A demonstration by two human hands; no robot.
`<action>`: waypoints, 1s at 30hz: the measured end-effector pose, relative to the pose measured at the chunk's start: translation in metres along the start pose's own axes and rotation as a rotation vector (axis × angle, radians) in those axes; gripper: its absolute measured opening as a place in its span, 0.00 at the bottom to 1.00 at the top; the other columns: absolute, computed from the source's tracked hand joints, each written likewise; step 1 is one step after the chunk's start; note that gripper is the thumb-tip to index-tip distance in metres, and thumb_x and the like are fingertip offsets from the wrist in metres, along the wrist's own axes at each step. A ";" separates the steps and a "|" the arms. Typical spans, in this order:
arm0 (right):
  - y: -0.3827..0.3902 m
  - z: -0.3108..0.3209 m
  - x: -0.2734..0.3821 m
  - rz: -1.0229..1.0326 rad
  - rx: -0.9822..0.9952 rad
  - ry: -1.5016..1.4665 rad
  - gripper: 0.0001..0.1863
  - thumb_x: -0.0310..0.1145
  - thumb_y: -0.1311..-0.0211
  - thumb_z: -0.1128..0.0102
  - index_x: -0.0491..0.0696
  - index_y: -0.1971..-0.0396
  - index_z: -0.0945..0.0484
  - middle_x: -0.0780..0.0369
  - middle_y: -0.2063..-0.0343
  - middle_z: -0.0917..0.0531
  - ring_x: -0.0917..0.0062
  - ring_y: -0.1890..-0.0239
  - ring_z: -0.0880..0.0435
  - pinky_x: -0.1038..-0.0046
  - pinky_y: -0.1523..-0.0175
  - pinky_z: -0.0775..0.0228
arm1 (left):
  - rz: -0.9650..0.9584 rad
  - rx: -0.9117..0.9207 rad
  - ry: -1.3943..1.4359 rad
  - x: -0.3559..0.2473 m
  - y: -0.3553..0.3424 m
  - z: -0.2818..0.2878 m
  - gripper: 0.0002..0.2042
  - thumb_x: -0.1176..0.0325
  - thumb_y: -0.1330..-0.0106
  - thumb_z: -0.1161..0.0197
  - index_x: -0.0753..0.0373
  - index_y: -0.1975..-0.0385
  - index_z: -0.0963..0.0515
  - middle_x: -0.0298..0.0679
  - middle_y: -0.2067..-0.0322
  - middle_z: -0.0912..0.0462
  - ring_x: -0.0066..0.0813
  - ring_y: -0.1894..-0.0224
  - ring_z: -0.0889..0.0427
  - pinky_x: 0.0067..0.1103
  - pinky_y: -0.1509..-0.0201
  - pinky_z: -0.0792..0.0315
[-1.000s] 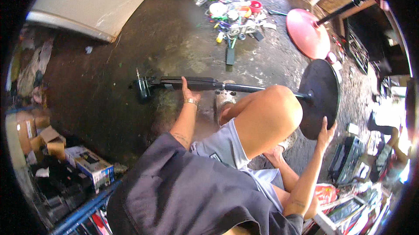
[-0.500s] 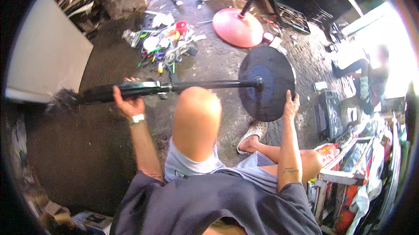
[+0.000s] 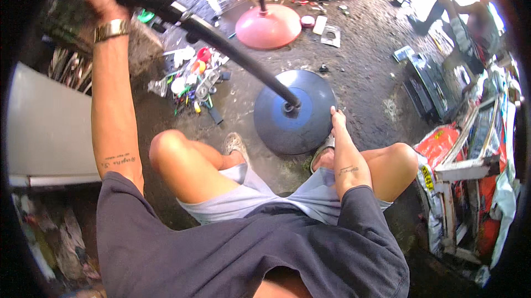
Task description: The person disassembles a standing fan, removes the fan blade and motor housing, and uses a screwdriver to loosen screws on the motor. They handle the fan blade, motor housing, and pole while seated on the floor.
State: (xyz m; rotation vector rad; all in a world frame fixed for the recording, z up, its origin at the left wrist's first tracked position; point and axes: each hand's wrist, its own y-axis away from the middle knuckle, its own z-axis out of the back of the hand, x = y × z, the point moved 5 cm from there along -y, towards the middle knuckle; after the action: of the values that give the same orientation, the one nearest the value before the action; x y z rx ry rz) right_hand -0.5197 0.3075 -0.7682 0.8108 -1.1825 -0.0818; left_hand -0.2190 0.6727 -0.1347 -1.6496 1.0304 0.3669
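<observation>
Gripped the black stand (image 3: pixel 237 53) high with the left hand (image 3: pixel 104 4). Held its base (image 3: pixel 296 131) by the edge with the right hand (image 3: pixel 338 121).

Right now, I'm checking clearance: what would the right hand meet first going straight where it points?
The round base, whose rim the right hand touches; beyond, probably a small dark object, though depth is unclear.

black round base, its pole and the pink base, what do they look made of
Black base: smooth with a soft sheen, so plastic or coated metal. Pole: likely painted metal, judging by the light streak along it. Pink base: smooth, faintly shiny; painted metal or plastic, unclear which.
</observation>
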 end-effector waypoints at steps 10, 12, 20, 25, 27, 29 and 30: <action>0.024 -0.013 0.019 -0.121 0.231 0.151 0.26 0.39 0.41 0.39 0.50 0.42 0.25 0.58 0.48 0.18 0.60 0.45 0.21 0.55 0.44 0.29 | 0.015 -0.311 -0.153 0.034 0.064 0.033 0.25 0.52 0.43 0.32 0.63 0.51 0.24 0.44 0.56 0.19 0.42 0.57 0.18 0.38 0.49 0.25; 0.019 -0.021 0.056 0.246 0.086 0.734 0.21 0.41 0.42 0.38 0.49 0.50 0.19 0.57 0.55 0.15 0.65 0.50 0.18 0.60 0.45 0.27 | 0.020 -0.355 -0.144 0.046 0.067 0.056 0.26 0.53 0.44 0.31 0.63 0.49 0.24 0.44 0.53 0.20 0.41 0.55 0.19 0.37 0.47 0.25; 0.083 -0.074 0.059 -0.022 0.575 0.113 0.17 0.43 0.44 0.33 0.45 0.62 0.18 0.58 0.61 0.14 0.73 0.65 0.15 0.72 0.60 0.20 | 0.124 -0.524 -0.086 0.065 0.082 0.181 0.23 0.49 0.41 0.36 0.61 0.55 0.21 0.42 0.53 0.19 0.46 0.53 0.20 0.43 0.42 0.29; 0.207 -0.127 0.098 -0.058 0.995 -0.559 0.08 0.35 0.39 0.36 0.46 0.67 0.21 0.54 0.47 0.19 0.71 0.59 0.14 0.70 0.56 0.22 | 0.219 -0.725 -0.062 0.064 0.102 0.288 0.28 0.45 0.42 0.44 0.65 0.55 0.24 0.48 0.55 0.18 0.53 0.54 0.18 0.47 0.45 0.26; 0.215 -0.137 0.089 -0.027 0.973 -0.537 0.10 0.35 0.38 0.38 0.46 0.62 0.21 0.56 0.48 0.18 0.72 0.59 0.15 0.70 0.55 0.23 | 0.355 -0.813 -0.084 0.095 0.116 0.351 0.31 0.42 0.44 0.46 0.66 0.53 0.25 0.51 0.56 0.18 0.54 0.54 0.18 0.47 0.45 0.26; 0.217 -0.126 0.067 -0.056 0.907 -0.406 0.12 0.36 0.37 0.39 0.46 0.57 0.21 0.57 0.50 0.17 0.73 0.60 0.15 0.71 0.56 0.23 | 0.488 -0.992 -0.071 0.132 0.157 0.377 0.32 0.42 0.44 0.47 0.65 0.50 0.25 0.49 0.51 0.19 0.51 0.50 0.19 0.48 0.43 0.28; 0.218 -0.123 0.057 -0.073 0.888 -0.343 0.13 0.36 0.36 0.40 0.45 0.55 0.22 0.58 0.51 0.17 0.73 0.61 0.15 0.71 0.57 0.23 | 0.502 -1.095 -0.093 0.138 0.176 0.406 0.33 0.41 0.43 0.47 0.63 0.47 0.25 0.47 0.48 0.20 0.48 0.47 0.21 0.47 0.43 0.28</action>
State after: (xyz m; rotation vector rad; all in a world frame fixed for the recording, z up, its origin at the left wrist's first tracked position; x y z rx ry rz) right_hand -0.4678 0.5023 -0.6091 1.6658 -1.5261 0.2770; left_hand -0.1705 0.9749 -0.4831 -2.2382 1.2551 1.5336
